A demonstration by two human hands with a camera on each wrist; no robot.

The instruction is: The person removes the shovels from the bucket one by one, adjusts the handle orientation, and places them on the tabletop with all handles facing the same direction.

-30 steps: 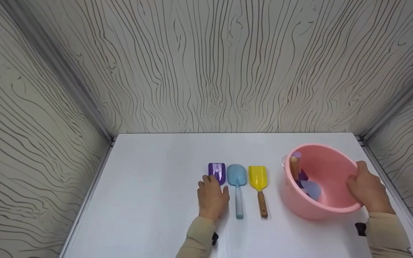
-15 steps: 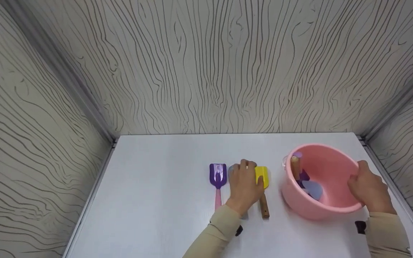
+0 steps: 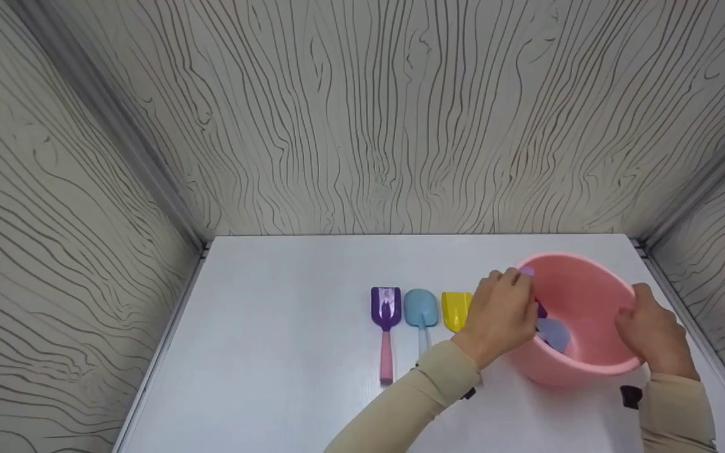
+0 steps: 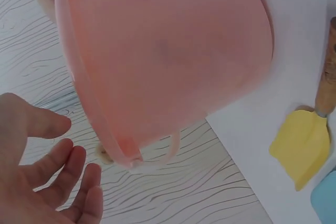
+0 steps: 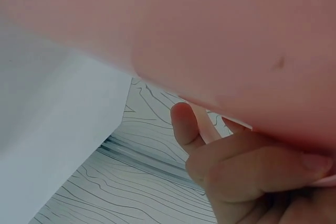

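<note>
A pink bucket (image 3: pixel 579 286) stands tilted toward me on the right of the table. My right hand (image 3: pixel 655 333) grips its right rim. Over the left rim, my left hand (image 3: pixel 501 318) reaches toward the tools inside; in the left wrist view its fingers (image 4: pixel 47 169) are loosely bent, holding nothing, apart from the bucket wall. A wooden handle end (image 4: pixel 102 153) pokes past the rim near them. Inside the bucket lie a pale blue blade (image 3: pixel 552 333) and a dark purple piece (image 3: pixel 541 308). Left of it, a purple shovel (image 3: pixel 386 308), a light blue shovel (image 3: pixel 421 307) and a yellow shovel (image 3: pixel 456 308) lie in a row.
The white table (image 3: pixel 274 340) is bounded by wood-grain panels (image 3: pixel 362 126) at the back and both sides. My left forearm (image 3: pixel 413 399) crosses over the lower parts of the light blue and yellow shovels. The bucket's bail (image 4: pixel 170 156) hangs at its side.
My left hand has travelled right, from the purple shovel across the light blue and yellow ones, to the bucket's left rim. The shovels stay put; my right hand keeps its grip on the bucket.
</note>
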